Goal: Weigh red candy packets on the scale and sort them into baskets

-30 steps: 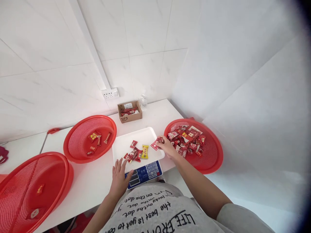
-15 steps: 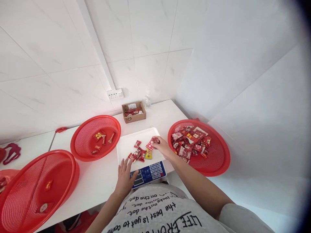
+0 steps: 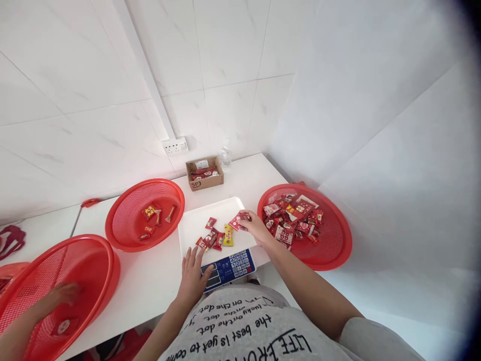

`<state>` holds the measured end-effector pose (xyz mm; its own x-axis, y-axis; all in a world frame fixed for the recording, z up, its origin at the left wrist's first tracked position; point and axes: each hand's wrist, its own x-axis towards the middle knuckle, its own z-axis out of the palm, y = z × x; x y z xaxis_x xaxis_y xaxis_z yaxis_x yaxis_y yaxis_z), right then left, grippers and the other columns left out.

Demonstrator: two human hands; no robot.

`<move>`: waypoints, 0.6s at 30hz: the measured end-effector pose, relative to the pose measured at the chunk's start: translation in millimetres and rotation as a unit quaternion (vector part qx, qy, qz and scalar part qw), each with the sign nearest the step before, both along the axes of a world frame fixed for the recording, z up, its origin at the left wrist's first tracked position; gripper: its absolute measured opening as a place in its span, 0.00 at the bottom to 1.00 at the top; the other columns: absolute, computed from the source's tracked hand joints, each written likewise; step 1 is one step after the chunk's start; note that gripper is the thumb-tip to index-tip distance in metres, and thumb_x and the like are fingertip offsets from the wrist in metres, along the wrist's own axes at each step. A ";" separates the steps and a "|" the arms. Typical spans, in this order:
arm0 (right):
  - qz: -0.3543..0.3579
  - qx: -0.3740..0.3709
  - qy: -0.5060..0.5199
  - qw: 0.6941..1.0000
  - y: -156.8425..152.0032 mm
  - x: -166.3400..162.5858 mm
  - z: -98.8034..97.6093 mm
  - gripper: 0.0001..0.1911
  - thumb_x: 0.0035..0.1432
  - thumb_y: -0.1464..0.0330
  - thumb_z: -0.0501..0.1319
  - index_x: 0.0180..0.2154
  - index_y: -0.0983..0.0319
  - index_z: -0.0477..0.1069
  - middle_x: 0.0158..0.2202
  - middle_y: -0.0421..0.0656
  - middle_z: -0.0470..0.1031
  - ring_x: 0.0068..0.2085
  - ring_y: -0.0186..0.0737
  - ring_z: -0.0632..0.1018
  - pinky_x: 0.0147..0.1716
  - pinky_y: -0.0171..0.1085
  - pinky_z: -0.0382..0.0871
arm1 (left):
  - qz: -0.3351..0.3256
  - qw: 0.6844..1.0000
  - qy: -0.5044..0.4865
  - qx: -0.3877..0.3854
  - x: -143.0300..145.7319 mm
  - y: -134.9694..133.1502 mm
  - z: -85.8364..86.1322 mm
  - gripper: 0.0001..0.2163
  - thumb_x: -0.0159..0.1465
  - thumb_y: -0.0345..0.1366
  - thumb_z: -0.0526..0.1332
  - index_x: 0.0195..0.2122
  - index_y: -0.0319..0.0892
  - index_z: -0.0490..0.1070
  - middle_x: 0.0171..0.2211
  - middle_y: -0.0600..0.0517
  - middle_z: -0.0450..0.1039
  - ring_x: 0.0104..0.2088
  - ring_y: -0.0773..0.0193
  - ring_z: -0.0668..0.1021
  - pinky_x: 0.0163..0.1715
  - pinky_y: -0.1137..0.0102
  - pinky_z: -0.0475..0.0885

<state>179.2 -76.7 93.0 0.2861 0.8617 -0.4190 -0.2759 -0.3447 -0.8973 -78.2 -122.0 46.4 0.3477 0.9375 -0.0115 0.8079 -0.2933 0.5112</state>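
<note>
My right hand [image 3: 254, 226] pinches a pink-red wrapped candy [image 3: 236, 221] over the right part of the white scale tray [image 3: 193, 218]. Fingers spread, my left hand [image 3: 192, 273] rests at the tray's front left edge, beside the blue scale panel [image 3: 227, 269] with its keypad and displays. Between the hands lie several red wrapped candies [image 3: 211, 236] and one yellow wrapped candy [image 3: 227, 235]. A smaller red candy [image 3: 211, 223] sits apart, behind them. The fingertips of my left hand are close to the nearest red packet; whether they touch it I cannot tell.
At right stands a red basket [image 3: 340, 240] heaped with wrapped candies. Two more red baskets, one farther back [image 3: 124, 215] and one nearer [image 3: 107, 301], hold a few pieces. A co-worker's hand [image 3: 56, 301] reaches into the nearer one. Behind are a cardboard box [image 3: 206, 184] and clear plastic [image 3: 226, 158].
My right hand has shifted slightly right with the pink-red candy, uncovering more of the yellow one. A co-worker's hand has entered the near left basket. My left hand stays put.
</note>
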 end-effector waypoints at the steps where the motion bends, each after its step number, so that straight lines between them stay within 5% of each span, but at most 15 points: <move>1: -0.003 -0.003 -0.001 1.000 -1.4 1.7 1.4 0.19 0.40 0.68 0.65 0.39 0.59 0.67 0.38 0.41 0.71 0.40 0.37 0.74 0.39 0.39 0.71 | 0.000 1.000 -0.011 -0.003 1.9 0.2 2.0 0.23 0.62 0.44 0.54 0.57 0.44 0.61 0.61 0.43 0.58 0.64 0.47 0.53 0.58 0.46 0.52; 7: 0.086 0.016 -0.010 0.996 -12.7 -7.4 12.8 0.19 0.41 0.69 0.64 0.39 0.59 0.69 0.35 0.39 0.71 0.39 0.37 0.74 0.39 0.38 0.70 | 0.057 0.972 -0.202 -0.104 23.6 1.3 38.0 0.19 0.62 0.44 0.54 0.51 0.43 0.66 0.55 0.44 0.66 0.57 0.54 0.66 0.57 0.55 0.61; 14: 0.368 0.092 -0.070 0.923 -34.3 -41.3 29.1 0.20 0.45 0.69 0.63 0.44 0.57 0.70 0.35 0.39 0.74 0.37 0.37 0.75 0.40 0.38 0.68 | 0.139 0.759 -0.458 -0.441 48.1 2.8 65.5 0.22 0.58 0.48 0.61 0.50 0.43 0.64 0.43 0.47 0.74 0.36 0.62 0.79 0.37 0.66 0.74; 18: 0.385 0.120 -0.123 0.907 -36.5 -42.4 25.2 0.23 0.46 0.66 0.64 0.47 0.57 0.70 0.41 0.40 0.75 0.41 0.41 0.75 0.44 0.40 0.67 | 0.185 0.732 -0.474 -0.454 41.1 -0.4 59.8 0.18 0.57 0.41 0.63 0.47 0.43 0.66 0.35 0.51 0.76 0.30 0.67 0.78 0.33 0.70 0.74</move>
<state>136.9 -113.1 118.1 -0.3801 0.9034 -0.1984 0.1833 -0.1367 -0.9735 -37.2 -122.4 106.3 0.3272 0.7252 -0.6059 -0.0965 0.6635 0.7420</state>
